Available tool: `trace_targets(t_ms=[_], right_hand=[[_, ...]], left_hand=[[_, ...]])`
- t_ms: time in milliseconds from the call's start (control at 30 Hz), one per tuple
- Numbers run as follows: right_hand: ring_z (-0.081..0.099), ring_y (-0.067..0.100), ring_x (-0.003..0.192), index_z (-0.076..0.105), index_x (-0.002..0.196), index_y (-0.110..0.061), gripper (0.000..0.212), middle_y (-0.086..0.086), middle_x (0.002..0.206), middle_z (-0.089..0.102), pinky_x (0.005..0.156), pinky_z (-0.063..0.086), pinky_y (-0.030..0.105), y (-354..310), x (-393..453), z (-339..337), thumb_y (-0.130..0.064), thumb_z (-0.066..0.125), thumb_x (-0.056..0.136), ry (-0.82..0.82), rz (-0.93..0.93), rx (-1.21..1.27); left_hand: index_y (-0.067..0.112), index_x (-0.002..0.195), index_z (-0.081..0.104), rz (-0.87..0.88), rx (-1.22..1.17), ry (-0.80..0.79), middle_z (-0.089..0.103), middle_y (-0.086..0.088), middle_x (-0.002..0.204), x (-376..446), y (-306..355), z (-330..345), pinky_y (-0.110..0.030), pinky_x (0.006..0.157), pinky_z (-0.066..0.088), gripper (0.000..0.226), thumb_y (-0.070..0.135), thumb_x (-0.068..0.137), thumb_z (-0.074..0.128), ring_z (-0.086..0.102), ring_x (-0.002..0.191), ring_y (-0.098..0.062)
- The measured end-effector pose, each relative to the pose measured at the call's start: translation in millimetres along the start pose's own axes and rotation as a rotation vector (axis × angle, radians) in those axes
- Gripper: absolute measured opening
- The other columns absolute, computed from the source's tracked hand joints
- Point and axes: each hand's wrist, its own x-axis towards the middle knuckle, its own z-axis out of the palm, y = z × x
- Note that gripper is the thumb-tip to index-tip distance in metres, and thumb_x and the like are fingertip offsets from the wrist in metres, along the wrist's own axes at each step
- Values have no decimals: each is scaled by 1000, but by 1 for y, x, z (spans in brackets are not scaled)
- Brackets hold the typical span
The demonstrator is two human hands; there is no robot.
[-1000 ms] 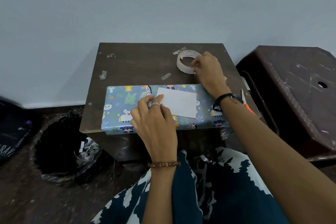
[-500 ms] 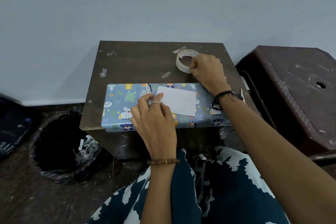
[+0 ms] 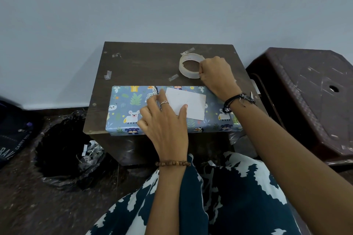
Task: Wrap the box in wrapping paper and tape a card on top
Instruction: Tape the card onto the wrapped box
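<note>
Lap: a dark blue and white patterned garment (image 3: 219,196) is seen at the bottom edge, nearest the camera.
Bin bag: a black bag (image 3: 63,150) with paper scraps inside is set on the floor, left of the table.
Left hand: the left hand (image 3: 164,120) is laid on the wrapped box, with the thumb and first fingers pressed on the left edge of the card (the outer fingers are curled under); nothing is gripped.
Box: the box (image 3: 129,108), covered in blue animal-print paper, is placed along the near edge of the table, its length running left to right.
Card: the white card (image 3: 193,105) is laid flat on top of the box, slightly turned, right of centre.
Right hand: the right hand (image 3: 215,74) is clenched round the right side of the tape roll; the forearm crosses the box's right end.
Tape roll: the clear tape roll (image 3: 188,67) is held tilted on the table behind the box.
Table: tape scraps (image 3: 108,74) are stuck on the dark table (image 3: 141,65).
Stool: a brown plastic stool (image 3: 309,93) is stood to the right.
</note>
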Motion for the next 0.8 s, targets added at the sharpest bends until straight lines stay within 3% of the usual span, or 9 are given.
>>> trace_targets(t_ms=[100, 200, 333, 467, 533, 800], right_hand=[[58, 40, 89, 65, 95, 2, 22, 20, 97, 64, 63, 36, 35, 2, -3, -2, 0, 46, 84, -23, -8, -19], [57, 41, 92, 64, 98, 3, 22, 22, 96, 64, 64, 38, 36, 5, -7, -4, 0, 47, 85, -58, -7, -20], [54, 41, 102, 62, 92, -1, 16, 19, 96, 64, 67, 43, 37, 7, -14, -4, -3, 47, 85, -91, 28, 68], [56, 27, 86, 63, 90, -13, 7, 5, 99, 58, 64, 40, 32, 7, -18, -5, -16, 57, 87, -47, -35, 142], [52, 23, 83, 59, 92, -15, 13, 3, 98, 51, 63, 37, 31, 8, -17, -6, -24, 64, 84, -53, -60, 177], [54, 31, 83, 55, 101, -4, 15, 12, 104, 54, 57, 29, 34, -3, 7, 5, -8, 47, 89, 102, -156, 141]], left_hand=[[3, 124, 54, 0, 82, -56, 52, -14, 112, 3, 6, -6, -40, 77, 32, 61, 42, 79, 68, 48, 93, -33], [10, 130, 46, -44, 44, -179, 40, -9, 122, 8, 9, -10, -37, 86, 25, 54, 43, 88, 56, 42, 105, -27], [14, 125, 48, -93, -37, -228, 38, -6, 122, 13, 10, -15, -36, 93, 23, 49, 41, 87, 59, 41, 110, -23], [15, 125, 47, -119, -72, -227, 38, -4, 123, 14, 10, -16, -35, 93, 22, 50, 40, 84, 62, 42, 111, -22], [17, 126, 46, -119, -68, -225, 36, -3, 124, 14, 10, -16, -34, 92, 21, 51, 41, 85, 62, 41, 112, -20], [15, 130, 47, -89, -36, -238, 37, -4, 125, 13, 11, -17, -36, 88, 22, 53, 42, 86, 60, 40, 112, -22]])
